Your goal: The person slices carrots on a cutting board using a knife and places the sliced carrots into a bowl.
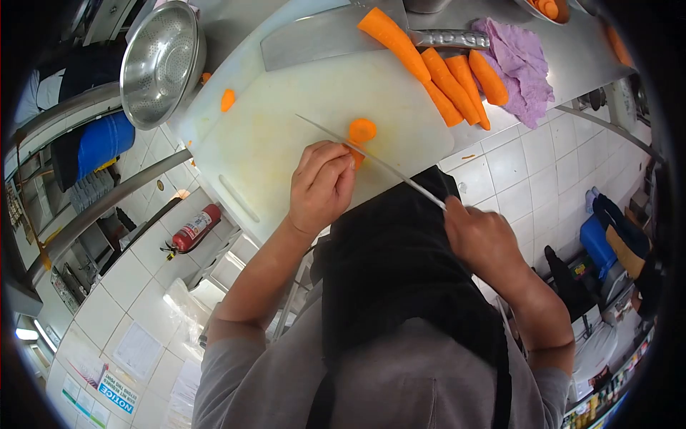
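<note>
Right, the board (250, 157) is spreading widest, pale and faintly yellowed, its near edge running close to the apron (400, 236). Open room is showing across its left half, while the far right corner is looking crowded. One colander (161, 64) is leaning by the left edge. One cleaver (314, 43) is lying flat along the far side, one purple cloth (522, 75) crumpling beside its handle. One long, thin knife (400, 174) is slanting over the middle, and the right hand (480, 239) is gripping it tightly. Five carrots (449, 84), smooth and bright orange, are bunching at the right end, some overlapping. Now the left hand (321, 179) is curling narrow, fingers holding one short piece (356, 154), mostly hidden, on the board beside the blade. One stub (228, 100) is lying alone toward the left, and one round slice (362, 129), paler at its core, is resting just across the blade.
</note>
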`<state>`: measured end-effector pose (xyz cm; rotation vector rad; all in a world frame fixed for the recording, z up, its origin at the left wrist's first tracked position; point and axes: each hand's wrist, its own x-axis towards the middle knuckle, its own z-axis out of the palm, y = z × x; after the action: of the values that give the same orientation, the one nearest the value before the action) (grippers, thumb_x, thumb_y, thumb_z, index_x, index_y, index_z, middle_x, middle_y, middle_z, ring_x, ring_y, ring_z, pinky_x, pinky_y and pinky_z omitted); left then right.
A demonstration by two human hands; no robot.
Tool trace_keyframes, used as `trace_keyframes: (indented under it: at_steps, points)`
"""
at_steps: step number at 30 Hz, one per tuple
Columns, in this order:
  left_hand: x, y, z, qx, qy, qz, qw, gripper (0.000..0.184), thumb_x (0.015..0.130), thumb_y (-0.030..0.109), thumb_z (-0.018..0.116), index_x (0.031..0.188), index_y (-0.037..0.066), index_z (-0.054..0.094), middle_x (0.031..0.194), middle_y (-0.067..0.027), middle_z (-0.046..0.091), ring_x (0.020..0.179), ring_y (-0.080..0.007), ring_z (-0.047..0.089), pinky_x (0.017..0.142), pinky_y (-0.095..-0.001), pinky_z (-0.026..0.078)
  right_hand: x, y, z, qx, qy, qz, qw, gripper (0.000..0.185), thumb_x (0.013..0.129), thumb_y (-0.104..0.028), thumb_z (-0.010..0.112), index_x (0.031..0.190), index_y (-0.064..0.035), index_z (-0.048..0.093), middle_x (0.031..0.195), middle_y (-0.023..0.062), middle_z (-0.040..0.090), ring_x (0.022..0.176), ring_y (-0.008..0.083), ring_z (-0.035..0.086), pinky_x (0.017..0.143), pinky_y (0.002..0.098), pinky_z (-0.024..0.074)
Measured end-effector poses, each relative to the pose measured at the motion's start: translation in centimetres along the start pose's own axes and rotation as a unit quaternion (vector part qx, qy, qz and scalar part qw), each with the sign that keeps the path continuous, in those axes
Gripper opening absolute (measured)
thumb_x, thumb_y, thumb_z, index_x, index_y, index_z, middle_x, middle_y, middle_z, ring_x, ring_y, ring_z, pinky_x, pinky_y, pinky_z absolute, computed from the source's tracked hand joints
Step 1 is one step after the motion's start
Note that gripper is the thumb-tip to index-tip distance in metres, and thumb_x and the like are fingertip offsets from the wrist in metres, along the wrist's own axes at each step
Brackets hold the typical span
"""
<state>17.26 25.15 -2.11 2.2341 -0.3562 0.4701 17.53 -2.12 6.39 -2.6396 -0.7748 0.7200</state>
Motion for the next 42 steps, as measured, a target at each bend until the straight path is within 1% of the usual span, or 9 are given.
trace_keyframes:
  at_steps: [6, 12, 17, 23, 29, 35, 36, 40, 42]
  points:
    - [-0.1, -0.2, -0.1, -0.005, -0.006, 0.004, 1.0, 0.015, 0.078, -0.014, 0.07, 0.088, -0.005, 0.063, 0.096, -0.0152, 0.067, 0.086, -0.0295, 0.065, 0.071, -0.0339, 0.054, -1.5, 0.2, 0.4, -0.007, -0.033, 0.01, 0.999, 0.013, 0.093, -0.011, 0.06, 0.086, -0.0073, 0.049, 0.057, 0.0092, 0.056, 0.05, 0.0295, 0.063, 0.044, 0.0407, 0.0508]
    - [-0.2, 0.0, -0.1, -0.003, 0.007, 0.009, 1.0, 0.015, 0.076, -0.013, 0.07, 0.086, -0.004, 0.064, 0.094, -0.0134, 0.066, 0.085, -0.03, 0.065, 0.069, -0.0347, 0.055, 1.0, 0.2, 1.4, 0.027, 0.023, -0.011, 0.999, 0.014, 0.092, -0.012, 0.061, 0.088, -0.0068, 0.049, 0.058, 0.0095, 0.057, 0.05, 0.0303, 0.063, 0.044, 0.0412, 0.05]
    - [-0.2, -0.1, -0.2, 0.011, 0.001, 0.01, 1.0, 0.016, 0.074, -0.012, 0.071, 0.085, -0.003, 0.064, 0.094, -0.0118, 0.065, 0.084, -0.031, 0.066, 0.068, -0.0362, 0.056, -2.5, -0.2, -1.9, -0.02, -0.041, 0.016, 0.999, 0.014, 0.091, -0.012, 0.062, 0.088, -0.0074, 0.049, 0.057, 0.0095, 0.057, 0.049, 0.0301, 0.062, 0.044, 0.0406, 0.0504]
    - [0.0, 0.0, -0.2, 0.0, 0.01, 0.007, 1.0, 0.014, 0.077, -0.013, 0.072, 0.084, -0.005, 0.064, 0.092, -0.0148, 0.067, 0.083, -0.0295, 0.065, 0.07, -0.0341, 0.054, 1.9, 0.1, 2.7, 0.014, -0.009, 0.005, 1.0, 0.012, 0.092, -0.011, 0.06, 0.088, -0.0079, 0.049, 0.058, 0.0092, 0.057, 0.05, 0.0302, 0.063, 0.045, 0.0414, 0.0507]
    - [-0.1, 0.1, -0.3, 0.016, 0.009, 0.024, 1.0, 0.016, 0.073, -0.011, 0.072, 0.085, -0.004, 0.064, 0.093, -0.0129, 0.065, 0.083, -0.0312, 0.066, 0.069, -0.0362, 0.056, -1.7, -0.2, -2.1, -0.003, -0.029, 0.007, 1.0, 0.014, 0.094, -0.012, 0.059, 0.087, -0.0076, 0.048, 0.057, 0.0097, 0.057, 0.05, 0.0301, 0.064, 0.045, 0.0416, 0.0518]
    - [-0.3, -0.1, -0.2, 0.001, 0.018, 0.023, 1.0, 0.014, 0.075, -0.013, 0.071, 0.084, -0.005, 0.064, 0.091, -0.0149, 0.067, 0.081, -0.0298, 0.065, 0.068, -0.0341, 0.054, 0.8, 0.3, 2.6, -0.01, -0.011, 0.002, 1.0, 0.012, 0.094, -0.012, 0.059, 0.088, -0.0068, 0.049, 0.057, 0.0102, 0.058, 0.05, 0.0308, 0.064, 0.046, 0.0414, 0.0524]
    - [-0.2, -0.1, -0.2, 0.005, 0.018, 0.025, 0.999, 0.014, 0.075, -0.013, 0.071, 0.084, -0.006, 0.064, 0.091, -0.0151, 0.067, 0.081, -0.0298, 0.065, 0.067, -0.034, 0.054, 1.8, 0.2, 2.9, 0.023, -0.058, 0.032, 0.998, 0.014, 0.097, -0.016, 0.056, 0.093, -0.0035, 0.05, 0.061, 0.0182, 0.062, 0.056, 0.0391, 0.064, 0.052, 0.0482, 0.0525]
    - [-0.2, 0.1, -0.3, 0.007, 0.016, 0.026, 1.0, 0.014, 0.075, -0.013, 0.071, 0.084, -0.006, 0.064, 0.09, -0.0156, 0.067, 0.082, -0.03, 0.065, 0.068, -0.0342, 0.054, 0.7, -0.4, -0.4, 0.03, -0.039, 0.014, 0.999, 0.014, 0.097, -0.015, 0.056, 0.093, -0.0033, 0.05, 0.062, 0.0179, 0.062, 0.057, 0.0387, 0.064, 0.052, 0.0477, 0.0529]
    - [-0.3, 0.2, -0.4, 0.01, 0.014, 0.024, 1.0, 0.014, 0.075, -0.013, 0.071, 0.084, -0.006, 0.064, 0.09, -0.0157, 0.067, 0.081, -0.0301, 0.065, 0.069, -0.0344, 0.054, -1.3, -0.7, -1.9, 0.016, -0.012, 0.001, 1.0, 0.013, 0.094, -0.013, 0.059, 0.087, -0.0069, 0.05, 0.056, 0.0097, 0.056, 0.05, 0.0307, 0.063, 0.046, 0.0412, 0.0521]
